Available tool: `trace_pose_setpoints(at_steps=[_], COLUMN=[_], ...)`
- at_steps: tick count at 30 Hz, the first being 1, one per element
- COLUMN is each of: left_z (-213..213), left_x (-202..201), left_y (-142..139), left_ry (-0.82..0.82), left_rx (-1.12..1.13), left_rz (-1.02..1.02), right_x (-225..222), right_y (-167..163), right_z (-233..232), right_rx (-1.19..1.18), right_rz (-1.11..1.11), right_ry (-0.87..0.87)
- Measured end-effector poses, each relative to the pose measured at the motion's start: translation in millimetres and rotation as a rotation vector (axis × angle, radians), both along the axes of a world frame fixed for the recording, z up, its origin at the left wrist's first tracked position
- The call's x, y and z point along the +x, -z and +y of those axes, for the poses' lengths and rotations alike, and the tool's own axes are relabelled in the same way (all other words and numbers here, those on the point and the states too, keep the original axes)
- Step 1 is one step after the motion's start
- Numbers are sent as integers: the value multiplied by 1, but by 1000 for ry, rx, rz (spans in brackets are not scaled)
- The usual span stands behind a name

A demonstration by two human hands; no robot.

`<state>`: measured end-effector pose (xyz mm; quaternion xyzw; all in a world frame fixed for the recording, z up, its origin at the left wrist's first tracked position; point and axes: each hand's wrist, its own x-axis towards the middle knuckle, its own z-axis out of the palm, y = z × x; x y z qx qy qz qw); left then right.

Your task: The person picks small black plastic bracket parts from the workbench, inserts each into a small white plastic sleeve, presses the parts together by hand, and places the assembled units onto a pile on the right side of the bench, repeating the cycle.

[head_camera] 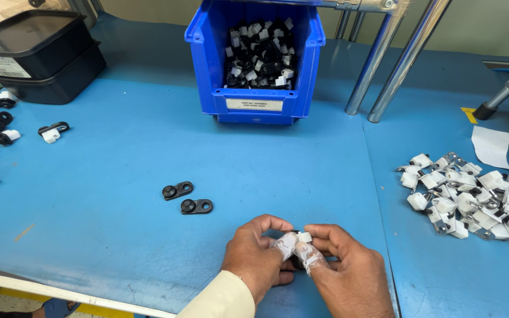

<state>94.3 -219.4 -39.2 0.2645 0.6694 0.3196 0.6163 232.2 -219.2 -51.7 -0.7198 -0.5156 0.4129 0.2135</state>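
Small white plastic clip (pixel 304 237) on a black piece, pinched between taped fingertips of left hand (pixel 254 259) and right hand (pixel 349 271), well in front of blue plastic bin (pixel 254 100), two black flat links (pixel 187 198) nearer bin, pile of white-and-metal clips (pixel 472 197) off to bin's right

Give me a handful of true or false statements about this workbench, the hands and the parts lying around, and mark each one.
1. Both hands pinch a small white piece together. True.
2. The blue bin is empty. False: it holds a heap of black and white parts.
3. Two black flat links lie on the blue tabletop, left of the hands. True.
4. The pile of white and metal clips lies at the left edge. False: it lies to the right.
5. The black lidded containers stand at the far left. True.
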Motion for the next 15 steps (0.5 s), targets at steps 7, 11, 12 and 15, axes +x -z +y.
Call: trace_pose_setpoints(at_steps=[7,11,12,15], left_z=[-3,-1,0,0], left_x=[0,-1,-2,-2], left_y=[4,4,5,6], left_ry=[56,55,47,24], left_rx=[85,96,102,95], left_rz=[179,213,202,164], right_x=[-3,-5,-6,-6], right_y=[8,9,9,13], right_z=[4,5,4,2], right_rx=[91,71,41,26], right_rz=[57,108,124,127], right_ry=[-9,61,101,145])
